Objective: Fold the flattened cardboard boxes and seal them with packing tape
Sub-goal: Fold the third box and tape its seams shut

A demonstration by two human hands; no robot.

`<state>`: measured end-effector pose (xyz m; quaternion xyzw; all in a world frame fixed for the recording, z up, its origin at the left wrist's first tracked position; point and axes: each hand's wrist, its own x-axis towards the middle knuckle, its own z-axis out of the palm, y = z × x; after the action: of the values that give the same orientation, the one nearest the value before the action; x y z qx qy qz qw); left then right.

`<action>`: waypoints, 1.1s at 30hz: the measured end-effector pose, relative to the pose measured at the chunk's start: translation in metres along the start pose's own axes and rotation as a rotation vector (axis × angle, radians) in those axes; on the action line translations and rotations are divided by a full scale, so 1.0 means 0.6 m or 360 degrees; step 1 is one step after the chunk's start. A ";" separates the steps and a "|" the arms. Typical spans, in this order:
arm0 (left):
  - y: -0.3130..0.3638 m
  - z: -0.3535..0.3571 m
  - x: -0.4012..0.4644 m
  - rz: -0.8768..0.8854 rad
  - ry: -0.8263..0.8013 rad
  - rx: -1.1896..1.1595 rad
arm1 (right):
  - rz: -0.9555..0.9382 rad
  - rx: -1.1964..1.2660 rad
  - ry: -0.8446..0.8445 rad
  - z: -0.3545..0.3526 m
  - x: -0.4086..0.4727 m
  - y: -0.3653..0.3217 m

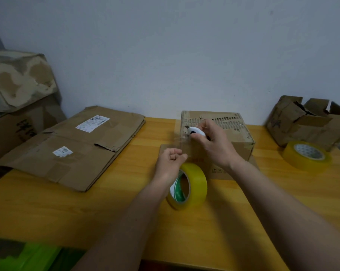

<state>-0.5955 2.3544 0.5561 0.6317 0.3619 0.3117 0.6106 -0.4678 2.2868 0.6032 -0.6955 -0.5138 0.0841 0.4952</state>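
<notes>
The left hand (170, 160) pinches clear tape (181, 141) stretched from the box (231, 133). The right hand (210, 141) grips a white cutter (195, 131) just above it.

We see two bare forearms entering from six o'clock, no sleeves reaching the wrists. The left hand (170, 161) and right hand (214, 143) wear no gloves, rings or watch.

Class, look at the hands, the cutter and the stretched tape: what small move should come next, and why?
Probably draw the white cutter in the right hand across the clear tape strip. The left hand pinches that strip taut between the yellow tape roll and the folded box, so only cutting appears left.
</notes>
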 end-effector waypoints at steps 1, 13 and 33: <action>-0.002 0.001 -0.001 0.0014 0.0000 -0.0024 | -0.0005 -0.0015 0.0019 -0.001 -0.001 0.001; -0.004 -0.003 0.000 0.0078 -0.0029 -0.0163 | -0.0230 -0.0533 0.0130 0.007 -0.047 -0.001; -0.023 -0.020 0.022 0.0162 -0.0212 -0.0321 | 0.0609 -0.0538 -0.0417 -0.005 -0.127 0.101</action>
<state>-0.5991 2.3718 0.5426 0.6039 0.2548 0.3344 0.6772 -0.4625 2.2252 0.5278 -0.8357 -0.4396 0.1784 0.2768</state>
